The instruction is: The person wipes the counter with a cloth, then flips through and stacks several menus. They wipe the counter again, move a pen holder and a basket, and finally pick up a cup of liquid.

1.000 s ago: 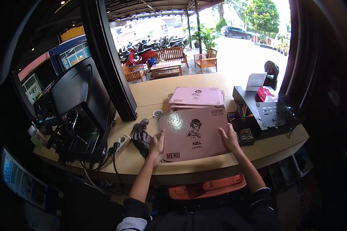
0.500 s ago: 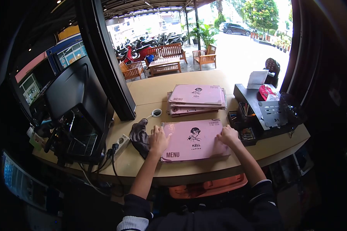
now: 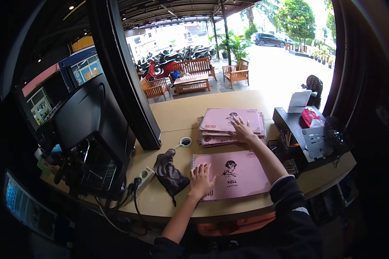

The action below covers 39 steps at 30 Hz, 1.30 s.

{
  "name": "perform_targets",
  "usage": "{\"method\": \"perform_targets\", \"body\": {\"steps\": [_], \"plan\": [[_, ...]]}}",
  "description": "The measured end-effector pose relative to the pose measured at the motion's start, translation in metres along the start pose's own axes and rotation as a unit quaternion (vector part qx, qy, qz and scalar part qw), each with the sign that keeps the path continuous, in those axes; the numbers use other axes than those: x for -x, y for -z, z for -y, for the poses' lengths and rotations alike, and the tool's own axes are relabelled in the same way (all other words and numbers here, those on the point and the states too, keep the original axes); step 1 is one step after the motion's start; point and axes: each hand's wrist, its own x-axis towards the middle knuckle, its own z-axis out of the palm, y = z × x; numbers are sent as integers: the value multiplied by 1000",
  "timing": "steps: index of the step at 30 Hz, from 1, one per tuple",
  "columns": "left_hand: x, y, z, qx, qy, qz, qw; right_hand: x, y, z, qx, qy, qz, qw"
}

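Note:
Two stacks of pink menus lie on the wooden counter, one behind the other. My left hand (image 3: 201, 181) rests flat on the left part of the near menu stack (image 3: 250, 181), fingers stretched out over its spiral-bound side. Reaching forward, my right hand (image 3: 243, 130) spreads its fingers over the top cover of the far menu stack (image 3: 214, 117), with the thumb near its front edge. The far stack is uneven, its lower menus sticking out at the sides. A dark crumpled cloth (image 3: 170, 172) lies just left of the near stack.
A black coffee machine (image 3: 86, 129) and a power strip (image 3: 146, 176) stand on the left of the counter (image 3: 173, 108), near a black post (image 3: 121, 73). A cable hole (image 3: 185, 141) sits between post and stacks. At right is a black organizer (image 3: 285, 116) with pens and a red pouch (image 3: 311, 117).
My right hand has left the right edge of the near stack and moved forward onto the far stack. My left hand has flattened onto the near cover. The view has shifted slightly.

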Motion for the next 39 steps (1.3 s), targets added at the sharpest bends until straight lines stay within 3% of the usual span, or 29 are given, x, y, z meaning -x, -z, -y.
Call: {"method": "perform_targets", "body": {"steps": [5, 7, 10, 14, 16, 19, 20, 21, 25, 26, 27, 29, 31, 35, 39], "plan": [[2, -4, 5, 26, 2, -9, 1000, -19, -29, -2, 5, -21, 42, 999], [2, -3, 5, 31, 9, -4, 999, -3, -23, 3, 14, -4, 19, 1000], [2, -2, 3, 34, 14, 1, 999, 25, -14, 2, 61, 97, -24, 993], [1, -2, 3, 34, 13, -1, 999, 33, -27, -16, 55, 153, -15, 987], [2, 2, 3, 37, 21, 12, 999, 32, -31, -20, 164, 226, -148, 949], [0, 2, 4, 48, 19, 9, 999, 28, 8, -19, 144, 206, -168, 953], [2, 3, 5, 30, 11, 7, 999, 31, 36, -8, 94, 150, -135, 975], [3, 3, 4, 30, 12, 7, 999, 33, 51, -7, 87, 156, -182, 967], [-4, 6, 6, 74, 1, -48, 996, 74, 93, -1, 36, 149, -225, 962], [-9, 8, 11, 270, 61, -72, 958, 95, 100, 4, 18, 179, -241, 954], [-12, 9, 17, 454, 121, -92, 878, 114, 105, 8, 1, 211, -257, 943], [-13, 5, 40, 585, 99, -224, 773, 147, 105, 11, -4, 271, -283, 920], [-10, 26, 50, 605, 175, -298, 717, 172, 92, 15, 6, 297, -293, 909], [-7, 48, 61, 559, 216, -326, 731, 205, 61, 29, 81, 355, -263, 893], [-2, 62, 47, 552, 161, -335, 746, 225, 23, 34, 101, 373, -238, 891]]}}
